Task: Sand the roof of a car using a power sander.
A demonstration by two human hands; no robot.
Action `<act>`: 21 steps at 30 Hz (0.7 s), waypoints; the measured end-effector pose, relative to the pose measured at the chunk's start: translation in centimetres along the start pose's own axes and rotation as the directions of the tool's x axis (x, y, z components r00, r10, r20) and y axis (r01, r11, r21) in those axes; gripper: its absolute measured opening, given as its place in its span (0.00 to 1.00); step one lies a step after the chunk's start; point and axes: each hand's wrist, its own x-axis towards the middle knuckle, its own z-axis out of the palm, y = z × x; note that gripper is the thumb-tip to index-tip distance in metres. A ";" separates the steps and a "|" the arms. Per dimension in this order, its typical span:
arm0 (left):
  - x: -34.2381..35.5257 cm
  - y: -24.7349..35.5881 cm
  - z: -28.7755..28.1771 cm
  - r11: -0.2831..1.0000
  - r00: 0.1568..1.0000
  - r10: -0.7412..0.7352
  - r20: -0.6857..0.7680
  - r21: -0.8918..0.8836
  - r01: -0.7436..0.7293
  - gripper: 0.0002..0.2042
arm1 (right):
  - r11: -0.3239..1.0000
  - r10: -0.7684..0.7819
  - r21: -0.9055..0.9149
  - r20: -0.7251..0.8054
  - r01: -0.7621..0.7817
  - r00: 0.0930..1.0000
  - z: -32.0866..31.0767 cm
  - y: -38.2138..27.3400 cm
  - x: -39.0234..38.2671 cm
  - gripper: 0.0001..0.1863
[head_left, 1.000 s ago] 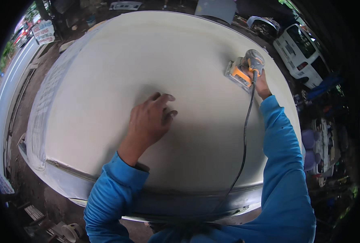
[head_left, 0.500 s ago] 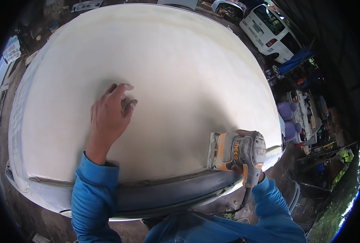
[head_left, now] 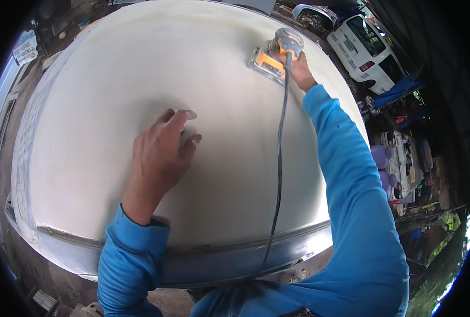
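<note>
A grey and orange sheet sander (head_left: 269, 64) is in my right hand (head_left: 301, 73), out over the far right part of a pale, dusty vehicle roof (head_left: 113, 95). Its flat pad faces the roof; whether it touches all along cannot be told. From the sander a dark power cord (head_left: 280, 153) runs back across the roof toward my body. My left hand (head_left: 163, 145) holds nothing. Its fingers are bent and apart over the left middle of the roof, and its thumb and fingertips look dusty.
Along the roof's near edge runs a dark groove (head_left: 235, 246) above a glossy panel. Masking covers the left edge (head_left: 26, 158). A white van (head_left: 364, 53) stands at the far right, with purple seats (head_left: 382, 156) and a cluttered bench nearer. A sign (head_left: 25, 47) stands at the left.
My right hand has carried the sander from the near right edge to the far right of the roof, with the arm now stretched out. My left hand appears slightly farther right and lower.
</note>
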 end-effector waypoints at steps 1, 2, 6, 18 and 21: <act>0.0 -0.1 0.0 1.000 1.000 0.027 -0.015 -0.011 -0.027 0.17 | 0.999 -0.046 0.021 0.030 0.046 0.998 0.7 0.4 1.9 0.28; 0.0 -0.1 -0.1 0.998 0.998 0.056 -0.033 -0.017 -0.057 0.17 | 0.997 -0.062 0.043 0.009 0.062 0.998 1.4 0.7 3.7 0.27; 0.0 -0.4 -0.4 0.999 0.999 0.044 -0.024 -0.007 -0.044 0.17 | 0.996 -0.059 0.058 -0.072 0.063 0.996 4.0 0.7 6.8 0.22; 0.4 -0.4 -2.8 0.976 0.977 -0.143 -0.160 -0.186 0.113 0.18 | 0.940 -0.185 0.316 0.148 0.131 0.971 7.0 -9.0 -14.4 0.36; -1.4 3.2 -4.0 0.902 0.977 -0.106 -0.186 -0.432 0.015 0.23 | 0.973 -0.188 0.172 0.192 0.156 0.963 6.6 -13.0 -21.3 0.43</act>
